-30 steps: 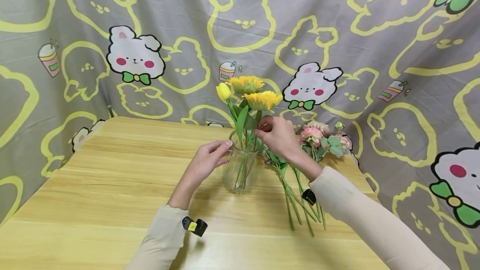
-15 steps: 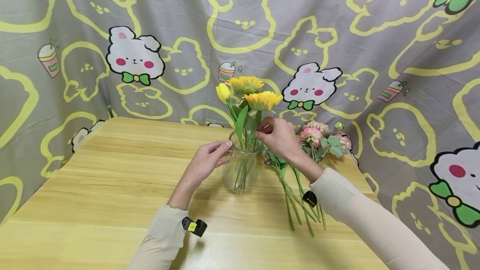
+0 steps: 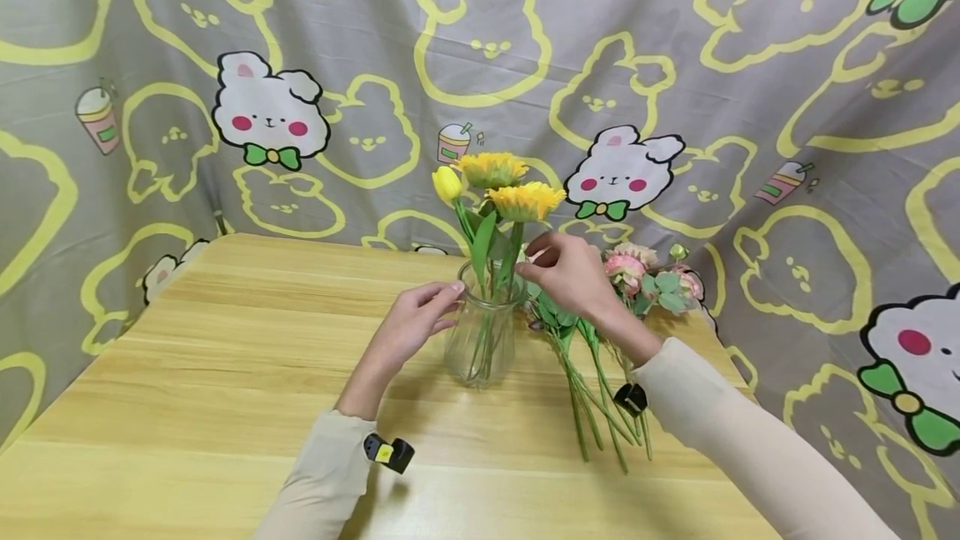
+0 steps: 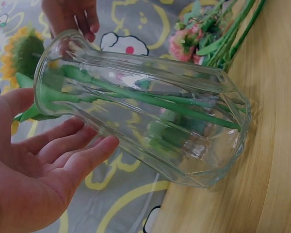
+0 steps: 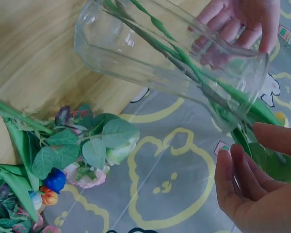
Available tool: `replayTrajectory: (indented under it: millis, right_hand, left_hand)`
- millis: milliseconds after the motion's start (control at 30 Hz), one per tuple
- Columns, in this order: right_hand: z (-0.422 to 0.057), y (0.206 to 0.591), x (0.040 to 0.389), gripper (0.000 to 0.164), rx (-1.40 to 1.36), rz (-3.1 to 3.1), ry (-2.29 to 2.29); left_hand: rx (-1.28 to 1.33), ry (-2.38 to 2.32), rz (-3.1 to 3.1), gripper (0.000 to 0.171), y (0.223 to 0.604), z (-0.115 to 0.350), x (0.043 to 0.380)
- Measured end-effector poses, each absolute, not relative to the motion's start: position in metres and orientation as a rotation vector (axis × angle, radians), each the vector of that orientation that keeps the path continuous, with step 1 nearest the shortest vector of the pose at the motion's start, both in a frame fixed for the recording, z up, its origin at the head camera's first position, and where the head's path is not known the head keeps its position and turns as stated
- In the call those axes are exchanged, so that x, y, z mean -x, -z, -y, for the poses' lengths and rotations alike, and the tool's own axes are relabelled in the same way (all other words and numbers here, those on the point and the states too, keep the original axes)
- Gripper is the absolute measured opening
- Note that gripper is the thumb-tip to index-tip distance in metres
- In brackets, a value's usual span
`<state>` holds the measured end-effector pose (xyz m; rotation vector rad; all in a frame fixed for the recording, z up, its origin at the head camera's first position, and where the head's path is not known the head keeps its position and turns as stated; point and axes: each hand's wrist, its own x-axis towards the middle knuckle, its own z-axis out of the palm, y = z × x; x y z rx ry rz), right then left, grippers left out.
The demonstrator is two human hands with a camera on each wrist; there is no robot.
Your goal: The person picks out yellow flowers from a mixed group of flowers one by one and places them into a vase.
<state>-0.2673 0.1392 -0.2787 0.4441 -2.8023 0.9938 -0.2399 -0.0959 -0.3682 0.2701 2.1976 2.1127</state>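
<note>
A clear glass vase [image 3: 480, 348] stands upright on the table, holding two sunflowers [image 3: 527, 201] and a yellow tulip [image 3: 447, 183] with green stems and leaves. My left hand [image 3: 408, 323] is at the vase's left side, thumb by the rim; in the left wrist view its fingers [image 4: 82, 158] extend loosely alongside the glass without wrapping it. To the right of the rim is my right hand [image 3: 570, 277]. In the right wrist view, its thumb and bent fingers [image 5: 240, 170] are apart near the sunflower stem, gripping nothing that I can see.
Right of the vase lies a bunch of flowers with pink blooms [image 3: 625, 267] and long green stems [image 3: 581, 398], partly under my right forearm. Blue and orange buds [image 5: 55, 180] show among them in the right wrist view. A patterned curtain [image 3: 360, 15] hangs behind the wooden table [image 3: 225, 373].
My right hand has moved slightly right, away from the sunflower stem it was pinching, and its fingers have loosened. The left hand, vase and flowers look unmoved.
</note>
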Motion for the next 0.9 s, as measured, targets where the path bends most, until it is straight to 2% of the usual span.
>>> replayTrajectory:
  millis: [400,900]
  right_hand:
    - [-0.171,0.277,0.275,0.027,-0.327,2.792,-1.068]
    - [-0.217,0.316,0.296,0.025,-0.160,2.803,-0.930]
  left_hand:
    - [-0.268,-2.112,-2.189,0.055,0.367,0.096,0.240]
    - [-0.281,-2.110,-2.189,0.056,0.369,0.097,0.241]
